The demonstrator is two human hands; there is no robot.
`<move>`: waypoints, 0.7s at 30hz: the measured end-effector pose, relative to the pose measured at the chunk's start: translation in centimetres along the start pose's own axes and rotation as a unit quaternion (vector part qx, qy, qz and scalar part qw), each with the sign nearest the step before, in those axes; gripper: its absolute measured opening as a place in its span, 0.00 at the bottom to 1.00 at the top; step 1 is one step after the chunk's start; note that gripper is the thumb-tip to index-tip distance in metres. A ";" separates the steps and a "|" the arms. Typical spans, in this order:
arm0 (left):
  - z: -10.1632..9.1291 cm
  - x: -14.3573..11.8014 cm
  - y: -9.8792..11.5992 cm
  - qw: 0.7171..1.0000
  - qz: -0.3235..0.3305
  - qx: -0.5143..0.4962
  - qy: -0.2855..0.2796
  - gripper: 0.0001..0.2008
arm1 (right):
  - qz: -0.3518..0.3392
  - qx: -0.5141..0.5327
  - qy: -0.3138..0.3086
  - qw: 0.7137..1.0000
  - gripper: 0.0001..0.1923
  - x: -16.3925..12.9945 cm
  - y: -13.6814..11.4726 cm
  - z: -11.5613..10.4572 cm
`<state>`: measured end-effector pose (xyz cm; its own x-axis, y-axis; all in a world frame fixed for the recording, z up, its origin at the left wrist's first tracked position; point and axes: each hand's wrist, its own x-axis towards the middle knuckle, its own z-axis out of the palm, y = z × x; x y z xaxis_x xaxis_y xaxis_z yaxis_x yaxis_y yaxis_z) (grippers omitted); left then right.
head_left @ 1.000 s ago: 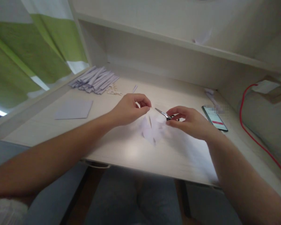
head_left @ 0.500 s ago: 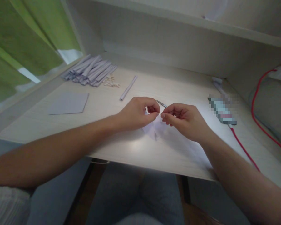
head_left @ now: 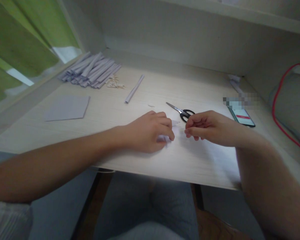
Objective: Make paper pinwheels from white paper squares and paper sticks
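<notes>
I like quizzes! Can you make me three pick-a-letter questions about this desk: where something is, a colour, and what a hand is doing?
1. Where do the black-handled metal scissors lie?
A. on the pale wooden desk
B. on the shelf
C. in a hand

2. What colour is the thin cable at the right?
A. blue
B. red
C. white

3. What is the left hand doing?
A. waving in the air
B. holding a phone
C. pressing on crumpled white paper

A: scissors lie flat on the desk. B: cable is plainly red. C: fingers curl over the paper.

Both hands (head_left: 150,131) (head_left: 210,128) low, fingers curled, nearly touching.
</notes>
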<state>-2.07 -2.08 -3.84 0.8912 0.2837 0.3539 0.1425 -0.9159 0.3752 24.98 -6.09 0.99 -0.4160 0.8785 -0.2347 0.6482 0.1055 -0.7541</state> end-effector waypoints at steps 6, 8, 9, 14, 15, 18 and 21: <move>1.4 0.1 0.2 0.997 0.032 0.071 -0.011 0.09 | 0.018 -0.066 0.040 0.997 0.09 1.6 -0.1 1.8; 1.4 0.2 0.3 0.996 0.034 0.076 -0.014 0.08 | 0.014 -0.079 0.046 0.996 0.09 1.9 -0.1 2.2; 1.3 0.2 0.4 0.996 0.033 0.076 -0.016 0.08 | 0.007 -0.084 0.051 0.995 0.09 2.0 0.0 2.4; 0.5 0.4 1.2 0.995 0.031 0.092 -0.038 0.14 | -0.036 -0.107 0.073 0.991 0.07 2.6 0.9 3.2; 0.4 0.5 1.5 0.994 0.030 0.100 -0.043 0.15 | -0.039 -0.113 0.076 0.990 0.08 2.6 1.1 3.3; 0.5 0.8 2.2 0.989 0.027 0.133 -0.049 0.09 | -0.043 -0.144 0.091 0.984 0.08 2.8 1.1 3.5; 1.1 1.3 2.8 0.984 0.026 0.171 -0.045 0.07 | -0.045 -0.166 0.105 0.979 0.08 2.8 1.0 3.6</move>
<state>-0.05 -4.60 -3.27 0.9336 0.2214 0.2816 0.2181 -0.9750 0.0436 22.12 -5.21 -2.60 -0.3636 0.9314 -0.0187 0.8013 0.3025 -0.5161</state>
